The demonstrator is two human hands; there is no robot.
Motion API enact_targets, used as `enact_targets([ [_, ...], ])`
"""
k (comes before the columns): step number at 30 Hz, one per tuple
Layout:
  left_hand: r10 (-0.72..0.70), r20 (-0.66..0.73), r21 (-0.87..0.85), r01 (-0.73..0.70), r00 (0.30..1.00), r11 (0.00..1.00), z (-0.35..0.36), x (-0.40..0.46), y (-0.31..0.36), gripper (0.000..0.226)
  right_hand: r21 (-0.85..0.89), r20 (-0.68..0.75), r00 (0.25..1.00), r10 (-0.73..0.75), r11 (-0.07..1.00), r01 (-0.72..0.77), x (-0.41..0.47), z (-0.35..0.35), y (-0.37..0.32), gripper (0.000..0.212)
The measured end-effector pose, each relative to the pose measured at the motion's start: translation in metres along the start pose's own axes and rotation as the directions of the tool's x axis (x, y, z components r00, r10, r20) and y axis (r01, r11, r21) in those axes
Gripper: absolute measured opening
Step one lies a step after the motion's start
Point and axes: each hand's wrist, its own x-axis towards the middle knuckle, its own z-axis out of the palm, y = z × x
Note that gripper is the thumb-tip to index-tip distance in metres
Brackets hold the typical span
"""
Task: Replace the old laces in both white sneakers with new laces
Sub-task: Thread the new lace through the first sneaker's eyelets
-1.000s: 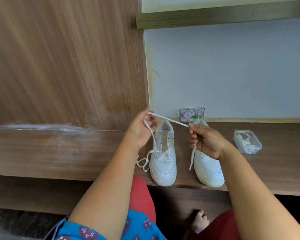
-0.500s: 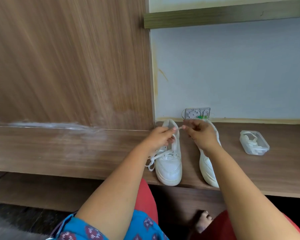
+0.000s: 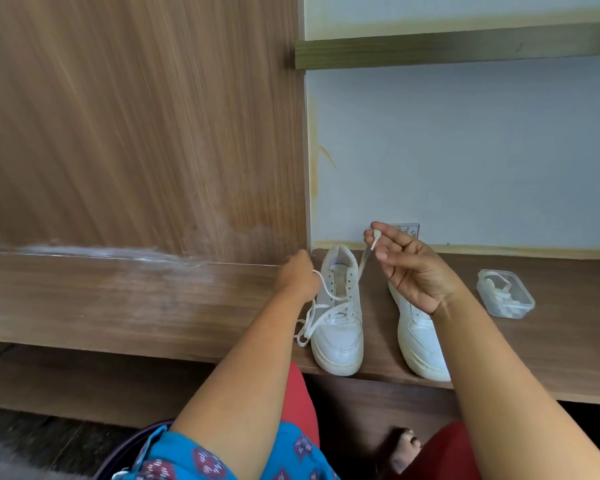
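Observation:
Two white sneakers stand side by side on the wooden shelf (image 3: 118,299), toes toward me. The left sneaker (image 3: 338,327) has a white lace (image 3: 321,308) threaded through its lower eyelets. My left hand (image 3: 298,277) grips one part of that lace just left of the shoe, and loose lace loops hang down by the shelf's front edge. My right hand (image 3: 409,265) is raised above the shoes and pinches the lace's other end between thumb and forefinger. The right sneaker (image 3: 418,336) is partly hidden behind my right wrist and shows no lace.
A small clear plastic box (image 3: 504,292) with white laces inside sits on the shelf to the right of the shoes. A wooden panel (image 3: 136,133) and a pale wall (image 3: 465,150) rise behind. A switch plate (image 3: 409,229) peeks out behind my right hand.
My hands were together over the left sneaker's heel half a second ago. Now they are apart: the right hand has lifted up with the lace end and the left has drawn out to the left.

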Motion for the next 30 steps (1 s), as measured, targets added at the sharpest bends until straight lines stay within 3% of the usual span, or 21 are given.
enact_targets([
  [2,-0.127,-0.063,-0.077,0.122,0.99,0.99,-0.002,0.006,-0.01,0.014,-0.156,-0.111,0.994,0.008,0.987,-0.025,0.002,-0.001,0.007,0.032],
  [3,-0.216,-0.1,-0.217,0.19,0.971,0.957,-0.003,0.011,-0.017,0.013,-0.244,-0.155,0.988,0.01,0.969,-0.048,0.003,-0.003,0.011,0.023],
  [4,-0.306,-0.115,-0.421,0.233,0.945,0.877,-0.004,0.017,-0.024,0.013,-0.322,-0.187,0.982,0.009,0.944,-0.07,0.005,-0.006,0.016,0.015],
  [6,-0.451,-0.07,-0.749,0.252,0.89,0.612,-0.012,0.023,-0.035,0.013,-0.409,-0.233,0.972,-0.006,0.908,-0.092,0.009,-0.011,0.023,0.009],
  [8,-0.431,0.026,-0.833,0.258,0.902,0.489,-0.018,0.02,-0.039,0.012,-0.425,-0.252,0.967,-0.037,0.902,-0.076,0.011,-0.013,0.025,0.01],
  [11,-0.158,0.169,-0.749,0.231,0.973,0.621,-0.021,0.004,-0.021,0.028,-0.42,-0.308,0.935,-0.176,0.907,0.032,0.013,-0.012,0.022,0.015],
  [14,0.156,0.312,-0.683,0.107,0.937,0.722,-0.02,-0.015,0.012,0.036,-0.406,-0.354,0.871,-0.341,0.895,0.185,0.015,-0.01,0.016,0.017],
  [17,0.346,0.33,-0.789,0.056,0.878,0.612,-0.019,-0.022,0.048,0.036,-0.276,-0.275,0.895,-0.352,0.92,0.278,0.014,-0.003,0.011,0.02],
  [19,0.427,0.337,-0.833,0.054,0.839,0.551,-0.017,-0.022,0.059,0.022,-0.204,-0.298,0.894,-0.334,0.937,0.282,0.012,0.0,0.009,0.021],
  [20,0.436,0.361,-0.806,0.04,0.825,0.591,-0.016,-0.017,0.057,0.022,-0.213,-0.349,0.872,-0.343,0.935,0.282,0.012,-0.002,0.008,0.019],
  [22,0.387,0.455,-0.659,0.012,0.802,0.752,-0.014,-0.009,0.044,0.047,-0.331,-0.437,0.806,-0.399,0.905,0.269,0.014,-0.01,0.009,0.018],
  [24,0.297,0.52,-0.509,0.011,0.801,0.861,-0.01,-0.001,0.022,0.045,-0.522,-0.435,0.783,-0.445,0.833,0.183,0.015,-0.02,0.012,0.017],
  [27,0.064,0.49,-0.401,0.159,0.87,0.902,0.0,0.011,-0.007,0.018,-0.819,-0.336,0.85,-0.405,0.571,-0.051,0.015,-0.029,0.025,0.011],
  [30,-0.126,0.316,-0.244,0.209,0.94,0.947,0.015,0.024,-0.017,0.006,-0.945,-0.234,0.918,-0.319,0.297,-0.138,0.017,-0.028,0.047,0.01],
])
